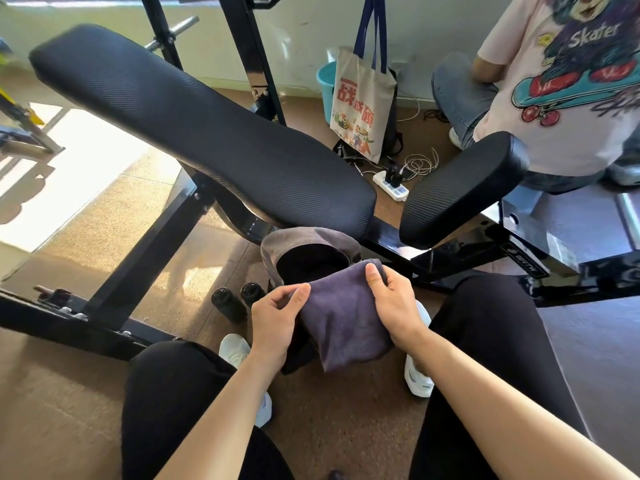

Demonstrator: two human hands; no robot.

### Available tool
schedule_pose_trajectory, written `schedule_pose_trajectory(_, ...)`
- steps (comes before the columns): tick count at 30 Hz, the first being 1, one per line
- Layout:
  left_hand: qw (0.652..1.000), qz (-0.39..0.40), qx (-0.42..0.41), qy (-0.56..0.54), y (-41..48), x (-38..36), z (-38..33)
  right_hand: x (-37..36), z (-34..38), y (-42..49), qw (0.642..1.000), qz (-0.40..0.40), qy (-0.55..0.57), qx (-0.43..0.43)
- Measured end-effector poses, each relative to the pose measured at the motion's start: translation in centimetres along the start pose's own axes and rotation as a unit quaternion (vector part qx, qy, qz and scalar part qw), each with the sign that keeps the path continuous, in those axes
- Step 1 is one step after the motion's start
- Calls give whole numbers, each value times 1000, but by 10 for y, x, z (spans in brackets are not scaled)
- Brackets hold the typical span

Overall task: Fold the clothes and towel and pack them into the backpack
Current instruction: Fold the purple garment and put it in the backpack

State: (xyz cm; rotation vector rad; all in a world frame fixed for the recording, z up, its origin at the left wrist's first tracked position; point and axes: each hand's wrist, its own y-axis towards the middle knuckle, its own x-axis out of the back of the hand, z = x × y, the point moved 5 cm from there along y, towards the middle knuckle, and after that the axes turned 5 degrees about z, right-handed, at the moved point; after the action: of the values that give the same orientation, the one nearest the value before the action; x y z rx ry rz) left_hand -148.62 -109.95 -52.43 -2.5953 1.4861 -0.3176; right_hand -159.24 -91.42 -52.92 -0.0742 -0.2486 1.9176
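Left hand fingers pinch folded cloth at left edge; right hand fingers curl round right edge. Should keep fold tight, feed far end into backpack w/o snagging.

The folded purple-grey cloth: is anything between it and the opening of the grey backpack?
Nothing visible does. The left hand and right hand hold the folded purple-grey cloth just at the open dark mouth of the grey backpack.
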Motion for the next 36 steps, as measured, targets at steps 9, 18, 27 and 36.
schedule_pose_trajectory(9,975,148,163,-36,-8,-31,23,2,1,2,999,11,38,5)
schedule_pose_trajectory(18,986,133,72,-63,1,-15,16,5,-12,5,978,172,51,-106)
schedule_pose_trajectory(27,982,156,75,-78,7,-1,17,6,-11,1,963,225,99,-114)
schedule_pose_trajectory(36,950,247,67,-178,-1,8,1,6,9,-9,929,288,204,-114)
